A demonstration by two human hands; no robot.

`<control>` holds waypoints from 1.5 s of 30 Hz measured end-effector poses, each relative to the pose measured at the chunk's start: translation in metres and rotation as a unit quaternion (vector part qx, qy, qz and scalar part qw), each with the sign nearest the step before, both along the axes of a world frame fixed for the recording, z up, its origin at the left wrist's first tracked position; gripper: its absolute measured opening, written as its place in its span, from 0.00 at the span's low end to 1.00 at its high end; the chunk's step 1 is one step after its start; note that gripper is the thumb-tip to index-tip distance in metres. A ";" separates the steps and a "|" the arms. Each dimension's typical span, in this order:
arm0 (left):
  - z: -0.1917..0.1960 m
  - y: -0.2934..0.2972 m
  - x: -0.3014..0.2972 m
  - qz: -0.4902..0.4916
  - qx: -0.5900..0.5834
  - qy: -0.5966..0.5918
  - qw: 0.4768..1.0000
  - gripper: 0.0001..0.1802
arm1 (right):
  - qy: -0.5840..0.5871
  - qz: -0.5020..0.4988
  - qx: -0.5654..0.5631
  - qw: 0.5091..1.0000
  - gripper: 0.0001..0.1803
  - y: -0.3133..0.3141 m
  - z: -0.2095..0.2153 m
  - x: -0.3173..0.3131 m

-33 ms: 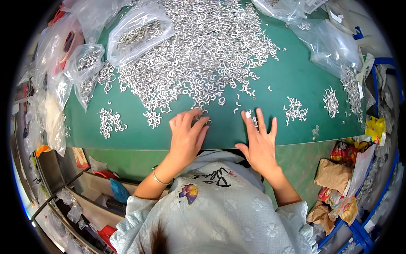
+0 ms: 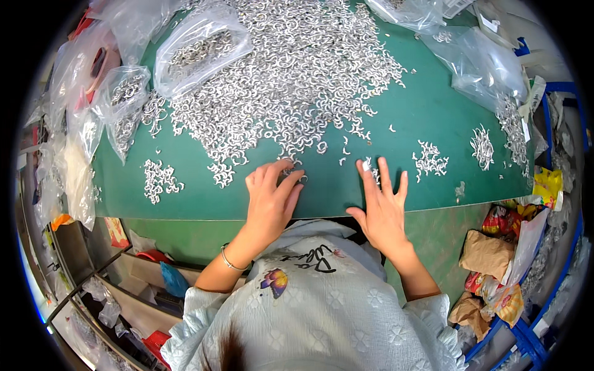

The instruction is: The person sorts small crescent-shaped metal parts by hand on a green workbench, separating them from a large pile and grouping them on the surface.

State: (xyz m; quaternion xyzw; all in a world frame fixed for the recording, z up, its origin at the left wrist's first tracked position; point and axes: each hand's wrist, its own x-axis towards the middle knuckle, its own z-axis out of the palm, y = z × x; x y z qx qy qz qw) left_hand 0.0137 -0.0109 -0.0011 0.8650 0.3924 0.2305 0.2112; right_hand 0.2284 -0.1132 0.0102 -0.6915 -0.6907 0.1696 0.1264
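A large heap of small curved silvery metal pieces (image 2: pixel 291 80) spreads over the green tabletop (image 2: pixel 396 105). At the heap's near edge my left hand (image 2: pixel 270 195) bends its fingers around a few of these pieces, which show between index finger and thumb. My right hand (image 2: pixel 382 207) lies on the table with its fingers spread. A white covering or piece sits at its index fingertip. A few metal pieces show between its index and middle fingers. To its right lies a small pile of the same pieces (image 2: pixel 430 161); another small pile (image 2: pixel 161 179) lies left of my left hand.
An open clear plastic bag (image 2: pixel 201 52) of pieces stands on the heap's left. More plastic bags (image 2: pixel 127 102) hang at the left edge. At right are another small pile (image 2: pixel 482 147), a clear bag (image 2: pixel 479 65) and blue racks (image 2: pixel 526 343). Brown paper packets (image 2: pixel 489 253) lie below.
The whole view has shifted very slightly. Both hands keep nearly the same place and pose.
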 end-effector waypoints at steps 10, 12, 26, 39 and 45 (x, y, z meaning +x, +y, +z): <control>0.003 -0.004 0.009 0.006 -0.037 -0.028 0.999 0.19 | 0.086 0.024 0.051 0.995 0.49 0.015 0.008 -0.017; 0.002 -0.001 0.009 0.002 -0.023 -0.031 0.999 0.18 | 0.090 0.042 0.046 0.994 0.50 0.017 -0.002 -0.023; -0.008 -0.001 0.006 0.019 -0.026 -0.056 0.998 0.15 | 0.023 -0.051 0.068 0.996 0.49 0.006 0.001 0.002; -0.007 -0.003 0.007 0.030 -0.021 -0.057 0.998 0.14 | -0.045 -0.055 0.031 0.997 0.55 0.018 0.003 0.017; -0.009 -0.004 0.006 0.036 -0.007 -0.056 0.998 0.14 | -0.111 -0.111 0.018 0.987 0.53 0.017 -0.012 0.033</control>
